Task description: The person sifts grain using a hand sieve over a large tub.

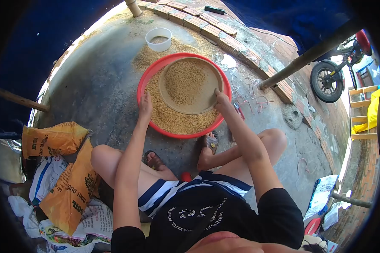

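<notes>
A round, shallow sieve (209, 101) with a heap of husky grain (185, 82) on it lies over a wide red basin (142, 90). More grain (179, 123) fills the basin below. My right hand (221, 101) grips the sieve's right edge, thumb on top of the rim. My left hand (145, 106) is at the basin's left rim, fingers pointing up along it and not curled round anything; the sieve's left edge is a little apart from it.
Beyond the basin, a white tub (159, 45) stands beside spilled grain (143, 58). Orange sacks (67, 189) lie at the left. A brick edging (223, 40), a slanted pole (302, 61) and a wheel (326, 81) are at the right. Loose strips (261, 103) lie near the basin.
</notes>
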`<state>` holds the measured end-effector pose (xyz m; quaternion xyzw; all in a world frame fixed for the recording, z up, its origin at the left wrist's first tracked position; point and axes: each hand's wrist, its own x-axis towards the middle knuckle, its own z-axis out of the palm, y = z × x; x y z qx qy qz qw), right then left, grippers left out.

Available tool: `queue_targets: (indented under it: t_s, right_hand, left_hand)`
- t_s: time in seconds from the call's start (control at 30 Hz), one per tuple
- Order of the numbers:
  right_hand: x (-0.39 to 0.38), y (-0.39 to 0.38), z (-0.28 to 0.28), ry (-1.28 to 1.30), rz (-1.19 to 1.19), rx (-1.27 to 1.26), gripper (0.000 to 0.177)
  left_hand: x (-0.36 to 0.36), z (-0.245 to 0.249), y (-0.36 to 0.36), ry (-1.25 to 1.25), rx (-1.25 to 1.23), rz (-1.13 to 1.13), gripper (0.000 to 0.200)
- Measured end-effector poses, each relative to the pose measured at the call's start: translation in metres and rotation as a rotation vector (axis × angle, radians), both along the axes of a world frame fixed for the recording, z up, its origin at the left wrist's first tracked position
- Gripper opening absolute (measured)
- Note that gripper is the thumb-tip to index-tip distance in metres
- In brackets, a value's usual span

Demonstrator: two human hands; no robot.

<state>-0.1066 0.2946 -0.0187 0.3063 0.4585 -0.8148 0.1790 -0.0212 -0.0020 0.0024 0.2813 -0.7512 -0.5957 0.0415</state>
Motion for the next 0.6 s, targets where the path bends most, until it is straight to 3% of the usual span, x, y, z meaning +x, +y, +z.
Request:
queue_targets:
  t_s: [0.03, 0.07, 0.13, 0.2, 0.27, 0.33, 0.37, 0.4, 0.43, 0.47, 0.53, 0.6]
  right_hand:
    - [0.001, -0.006, 0.013, 0.016, 0.003, 0.025, 0.031]
    - [0.005, -0.012, 0.025, 0.021, 0.003, 0.026, 0.031]
    - [0.024, -0.025, 0.059, 0.145, 0.032, 0.056, 0.032]
    - [0.029, -0.028, 0.083, 0.183, 0.089, 0.099, 0.032]
    - [0.017, -0.02, 0.089, 0.068, 0.143, -0.063, 0.032]
    - [0.016, -0.007, 0.09, 0.055, 0.161, -0.059, 0.031]
    - [0.022, 0.001, 0.086, 0.07, 0.318, 0.153, 0.031]
    - [0.028, 0.007, 0.083, 0.087, 0.476, 0.371, 0.031]
    - [0.04, 0.011, 0.091, 0.165, 0.618, 0.392, 0.031]
    - [0.05, 0.011, 0.098, 0.165, 0.62, 0.401, 0.031]
    - [0.072, 0.0, 0.112, 0.27, 0.77, 0.371, 0.028]
    - [0.076, -0.004, 0.107, 0.327, 0.815, 0.405, 0.026]
  left_hand:
    - [-0.001, 0.007, 0.007, 0.018, 0.212, 0.043, 0.054]
    - [-0.003, 0.016, 0.012, 0.023, 0.212, 0.042, 0.054]
    - [0.002, 0.05, 0.022, 0.225, 0.763, -0.014, 0.055]
    - [-0.005, 0.046, 0.021, 0.275, 0.683, -0.002, 0.052]
    - [-0.014, 0.041, 0.019, 0.318, 0.594, 0.001, 0.049]
    - [-0.021, 0.04, 0.023, 0.109, 0.215, -0.073, 0.041]
    - [-0.018, 0.043, 0.027, 0.113, 0.216, -0.07, 0.041]
    - [-0.007, 0.058, 0.037, 0.076, 0.034, -0.038, 0.039]
    - [0.002, 0.065, 0.044, 0.035, -0.146, -0.007, 0.038]
    - [0.007, 0.057, 0.041, 0.038, -0.137, -0.005, 0.038]
    - [0.019, 0.026, 0.02, 0.349, 0.415, 0.065, 0.042]
    - [0.032, -0.007, 0.013, 0.385, 0.467, 0.11, 0.046]
